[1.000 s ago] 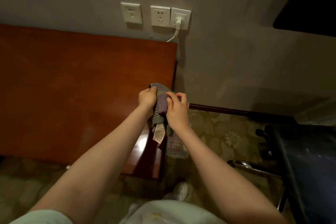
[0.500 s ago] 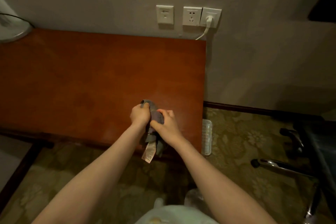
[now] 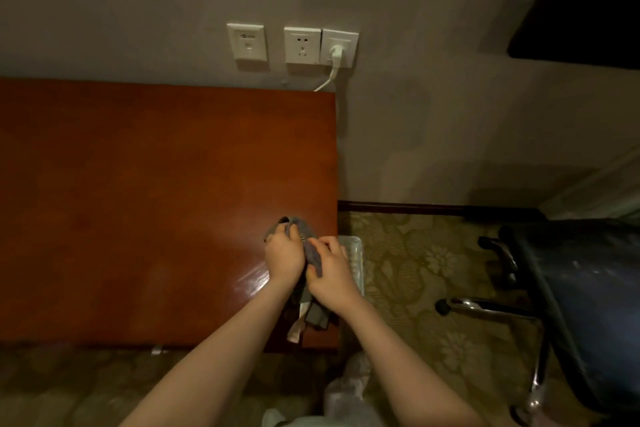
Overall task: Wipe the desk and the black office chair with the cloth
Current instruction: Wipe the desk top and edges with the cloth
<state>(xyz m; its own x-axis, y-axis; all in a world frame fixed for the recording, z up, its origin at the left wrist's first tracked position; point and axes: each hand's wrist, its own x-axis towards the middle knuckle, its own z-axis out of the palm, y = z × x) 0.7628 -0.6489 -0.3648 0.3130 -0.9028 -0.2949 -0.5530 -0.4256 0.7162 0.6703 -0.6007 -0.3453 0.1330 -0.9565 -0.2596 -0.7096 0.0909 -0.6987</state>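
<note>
A grey cloth (image 3: 310, 250) with a pale label hanging from it is bunched between both my hands above the right front part of the reddish-brown wooden desk (image 3: 145, 201). My left hand (image 3: 284, 255) grips the cloth's upper part. My right hand (image 3: 330, 272) pinches it from the right side. The cloth's lower end dangles below my wrists. The black office chair (image 3: 585, 305) stands on the carpet at the right, with its chrome base showing.
The desk's right edge runs beside a clear plastic bin (image 3: 355, 253) on the patterned carpet. Three white wall sockets (image 3: 301, 45) sit above the desk, one with a white plug and cable. A dark panel (image 3: 588, 0) fills the upper right corner.
Both hands stay together on the cloth, working it. The view has swung back to the right, so the chair shows more fully and the desk's left end is out of sight.
</note>
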